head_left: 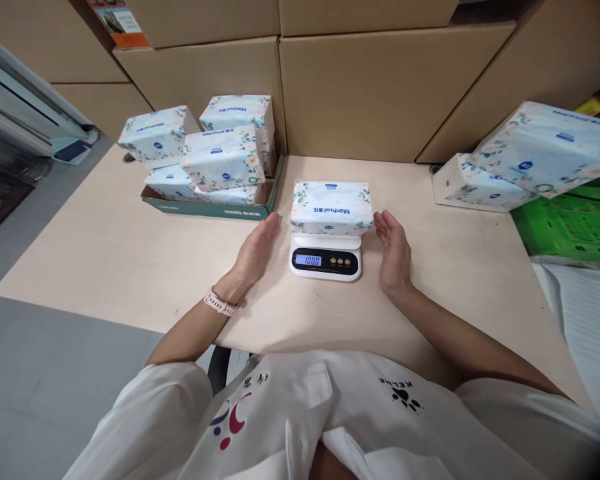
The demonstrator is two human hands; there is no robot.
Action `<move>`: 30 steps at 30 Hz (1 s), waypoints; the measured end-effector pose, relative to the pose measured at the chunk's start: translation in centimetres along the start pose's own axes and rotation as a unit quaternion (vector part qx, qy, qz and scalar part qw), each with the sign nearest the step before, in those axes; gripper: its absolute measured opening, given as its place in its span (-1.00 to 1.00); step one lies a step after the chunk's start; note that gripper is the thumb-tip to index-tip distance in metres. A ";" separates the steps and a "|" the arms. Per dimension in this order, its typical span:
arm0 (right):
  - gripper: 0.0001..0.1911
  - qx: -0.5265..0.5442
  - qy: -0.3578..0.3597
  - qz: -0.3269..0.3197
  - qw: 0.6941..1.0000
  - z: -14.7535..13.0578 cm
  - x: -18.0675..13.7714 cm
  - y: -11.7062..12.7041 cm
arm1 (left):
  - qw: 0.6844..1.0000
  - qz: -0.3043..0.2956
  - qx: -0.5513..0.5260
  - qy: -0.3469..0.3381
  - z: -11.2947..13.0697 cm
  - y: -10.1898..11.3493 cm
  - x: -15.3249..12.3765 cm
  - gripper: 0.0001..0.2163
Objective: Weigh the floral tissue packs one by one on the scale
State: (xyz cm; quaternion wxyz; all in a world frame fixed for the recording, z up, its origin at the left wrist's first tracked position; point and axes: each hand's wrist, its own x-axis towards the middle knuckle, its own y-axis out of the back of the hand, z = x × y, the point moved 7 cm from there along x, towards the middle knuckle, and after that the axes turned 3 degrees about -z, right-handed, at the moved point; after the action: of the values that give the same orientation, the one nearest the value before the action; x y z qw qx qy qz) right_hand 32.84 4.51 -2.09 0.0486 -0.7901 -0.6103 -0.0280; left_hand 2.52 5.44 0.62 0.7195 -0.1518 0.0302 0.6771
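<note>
Nothing is grasped: the left hand (255, 253) and right hand (394, 253) are held flat at either side of the tissue pack (331, 208), contact on the right being unclear. Behind, the tabletop (445, 247) is bounded by cardboard boxes (350, 93); more room is offered rightward than leftward, where the green tray (205, 211) is set. Set on the scale (326, 261), the tissue pack is judged light, squashy and slick, best held by both ends

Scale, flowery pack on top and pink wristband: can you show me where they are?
Scale (325, 260): head view, on its black front panel.
Flowery pack (332, 208): head view, middle of its printed face.
Pink wristband (221, 303): head view, on the strap.
</note>
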 end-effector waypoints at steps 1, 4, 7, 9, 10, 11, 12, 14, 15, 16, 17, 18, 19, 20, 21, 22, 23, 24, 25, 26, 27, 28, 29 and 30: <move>-0.24 0.002 0.002 0.001 1.000 0.1 0.0 0.0 | 1.000 0.002 0.000 -0.001 0.0 0.0 0.0 -0.40; -0.24 0.003 0.007 0.002 1.000 0.2 0.1 0.1 | 1.000 0.003 -0.001 -0.005 0.0 0.0 0.2 -0.40; -0.27 -0.003 0.011 -0.002 1.000 0.3 0.1 0.1 | 1.000 0.000 -0.003 -0.005 0.1 -0.1 0.2 -0.34; -0.28 -0.005 0.011 -0.004 1.000 0.3 0.0 0.1 | 1.000 -0.004 -0.002 -0.004 0.2 0.0 0.2 -0.30; -0.29 -0.006 0.010 -0.005 1.000 0.3 0.0 0.1 | 1.000 -0.009 0.001 -0.005 0.1 0.0 0.2 -0.30; -0.29 -0.007 0.009 -0.005 1.000 0.4 0.0 0.2 | 1.000 -0.015 0.007 -0.006 0.1 0.0 0.2 -0.30; -0.30 -0.007 0.010 -0.005 1.000 0.4 0.0 0.2 | 1.000 -0.023 0.015 -0.009 0.0 0.0 0.2 -0.30; -0.31 -0.010 0.011 -0.005 1.000 0.5 0.1 0.2 | 0.999 -0.041 0.028 -0.017 -0.3 -0.1 0.1 -0.31; -0.31 -0.011 0.012 -0.004 1.000 0.5 0.1 0.2 | 0.998 -0.050 0.032 -0.021 -0.4 -0.1 0.1 -0.30; -0.31 -0.012 0.013 -0.003 1.000 0.5 0.1 0.2 | 0.998 -0.058 0.033 -0.023 -0.5 -0.2 0.1 -0.30; -0.31 -0.012 0.014 -0.003 1.000 0.5 0.1 0.2 | 0.997 -0.065 0.032 -0.026 -0.6 -0.3 0.1 -0.29; -0.31 -0.012 0.013 -0.003 1.000 0.5 0.1 0.2 | 0.997 -0.071 0.031 -0.028 -0.7 -0.4 0.0 -0.29; -0.32 -0.011 0.013 -0.002 1.000 0.5 0.0 0.2 | 0.996 -0.075 0.029 -0.029 -0.7 -0.4 0.0 -0.29; -0.32 -0.010 0.014 -0.002 1.000 0.4 0.0 0.2 | 0.996 -0.077 0.028 -0.030 -0.7 -0.5 0.0 -0.28; -0.33 -0.008 0.014 -0.001 1.000 0.4 0.0 0.2 | 0.996 -0.079 0.026 -0.030 -0.7 -0.5 0.0 -0.28; -0.33 -0.007 0.014 -0.001 1.000 0.3 0.0 0.2 | 0.996 -0.079 0.026 -0.029 -0.7 -0.6 0.0 -0.28; -0.34 -0.006 0.014 -0.002 1.000 0.3 -0.1 0.2 | 0.996 -0.079 0.025 -0.029 -0.7 -0.6 0.0 -0.28; -0.34 -0.007 0.014 -0.003 1.000 0.2 -0.1 0.2 | 0.996 -0.079 0.025 -0.029 -0.7 -0.6 0.0 -0.28; -0.33 -0.008 0.013 -0.004 1.000 0.2 -0.1 0.2 | 0.996 -0.080 0.026 -0.031 -0.7 -0.6 0.0 -0.28; -0.33 -0.010 0.013 -0.006 1.000 0.2 -0.1 0.2 | 0.996 -0.082 0.027 -0.032 -0.7 -0.6 0.1 -0.28; -0.32 -0.012 0.015 -0.007 1.000 0.2 -0.1 0.1 | 0.995 -0.085 0.027 -0.034 -0.7 -0.6 0.1 -0.27; -0.31 -0.013 0.017 -0.008 1.000 0.2 -0.1 0.1 | 0.995 -0.088 0.027 -0.035 -0.8 -0.7 0.1 -0.27; -0.30 -0.012 0.019 -0.008 1.000 0.2 -0.1 0.1 | 0.995 -0.091 0.027 -0.035 -0.8 -0.7 0.1 -0.26; -0.30 -0.011 0.021 -0.008 1.000 0.2 -0.1 0.1 | 0.995 -0.094 0.026 -0.035 -0.8 -0.8 0.0 -0.26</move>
State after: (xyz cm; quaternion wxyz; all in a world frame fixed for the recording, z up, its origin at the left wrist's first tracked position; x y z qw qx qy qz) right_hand 32.90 4.42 -2.33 0.0519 -0.7849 -0.6153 -0.0517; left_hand 3.40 5.24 -0.05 0.7843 -0.1115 0.0086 0.6103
